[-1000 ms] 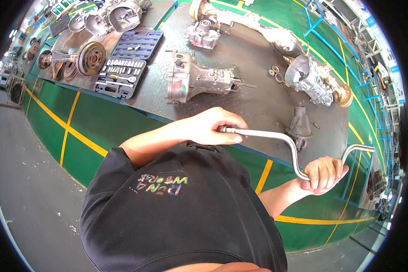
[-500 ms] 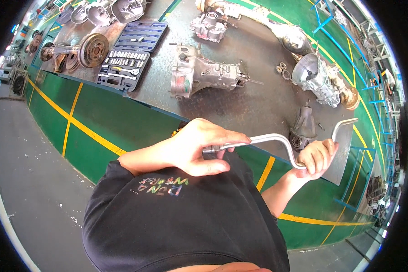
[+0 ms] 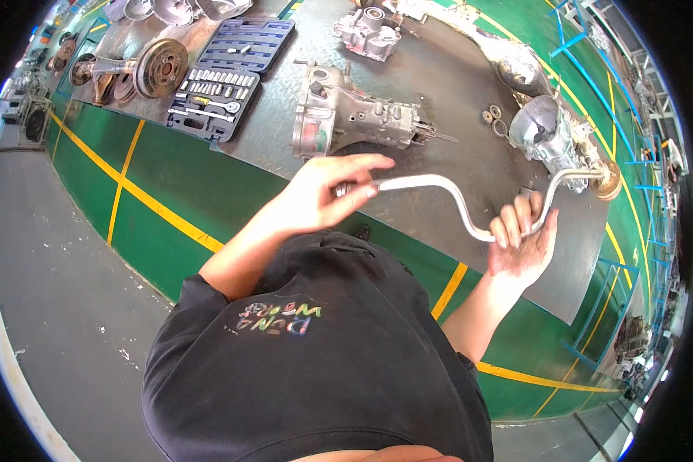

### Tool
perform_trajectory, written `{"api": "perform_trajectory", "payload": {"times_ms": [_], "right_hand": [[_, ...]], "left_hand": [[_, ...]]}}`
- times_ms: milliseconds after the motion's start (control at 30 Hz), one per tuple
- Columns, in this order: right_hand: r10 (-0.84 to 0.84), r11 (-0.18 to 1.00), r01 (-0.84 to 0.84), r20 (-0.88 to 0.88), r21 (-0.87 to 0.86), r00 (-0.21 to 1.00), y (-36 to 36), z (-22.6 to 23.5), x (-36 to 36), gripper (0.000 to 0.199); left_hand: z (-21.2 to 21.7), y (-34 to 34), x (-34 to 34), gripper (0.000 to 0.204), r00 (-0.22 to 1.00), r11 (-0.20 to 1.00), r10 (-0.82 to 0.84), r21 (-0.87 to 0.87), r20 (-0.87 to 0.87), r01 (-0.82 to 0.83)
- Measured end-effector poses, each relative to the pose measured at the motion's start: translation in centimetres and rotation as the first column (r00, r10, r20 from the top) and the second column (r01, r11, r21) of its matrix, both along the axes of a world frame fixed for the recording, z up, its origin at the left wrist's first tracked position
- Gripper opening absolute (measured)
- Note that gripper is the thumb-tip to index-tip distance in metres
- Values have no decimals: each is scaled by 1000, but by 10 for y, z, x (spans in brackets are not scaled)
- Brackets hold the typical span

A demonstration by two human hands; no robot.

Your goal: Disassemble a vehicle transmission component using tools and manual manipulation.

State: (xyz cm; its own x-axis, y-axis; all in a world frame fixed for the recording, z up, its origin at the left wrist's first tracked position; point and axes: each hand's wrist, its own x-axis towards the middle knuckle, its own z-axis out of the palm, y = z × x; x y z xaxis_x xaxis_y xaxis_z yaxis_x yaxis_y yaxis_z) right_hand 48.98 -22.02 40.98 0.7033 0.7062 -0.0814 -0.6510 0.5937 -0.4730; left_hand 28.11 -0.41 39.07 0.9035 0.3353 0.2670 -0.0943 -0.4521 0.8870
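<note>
Green-painted floor w/ yellow lines (image 3: 169, 219) surrounds a dark, worn metal table (image 3: 454, 92) in a vehicle-parts shop. At its near edge, a worker's two bare hands have a silver, double-bent metal crank bar (image 3: 412, 182) btwn them, above the tabletop's front edge. R hand (image 3: 520, 235) has its fingers curled round the bar's low bend, palm up. L hand (image 3: 312, 196) is half open at the bar's other end, thumb & index finger apart on either side; can't tell how firmly, if at all, it grips. Bar extends to the L hand's right, long axis approx. L–R, its mid bend dipping toward the worker, free tip pointing R. L hand is nearer the grey cast-metal gearbox housing (image 3: 362, 119), just beyond it on the table, long axis also approx. L–R, thin shaft end pointing R.
</note>
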Motion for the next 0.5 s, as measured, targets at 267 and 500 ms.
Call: {"api": "perform_trajectory", "payload": {"times_ms": [267, 500], "right_hand": [[-224, 966, 257, 367, -42, 903, 141, -18, 27, 50], [-142, 915, 353, 665, -194, 733, 239, -83, 26, 47]], "left_hand": [[-80, 163, 27, 29, 898, 793, 419, 425, 138, -436], [-159, 240, -25, 19, 839, 860, 506, 47, -201, -508]]}}
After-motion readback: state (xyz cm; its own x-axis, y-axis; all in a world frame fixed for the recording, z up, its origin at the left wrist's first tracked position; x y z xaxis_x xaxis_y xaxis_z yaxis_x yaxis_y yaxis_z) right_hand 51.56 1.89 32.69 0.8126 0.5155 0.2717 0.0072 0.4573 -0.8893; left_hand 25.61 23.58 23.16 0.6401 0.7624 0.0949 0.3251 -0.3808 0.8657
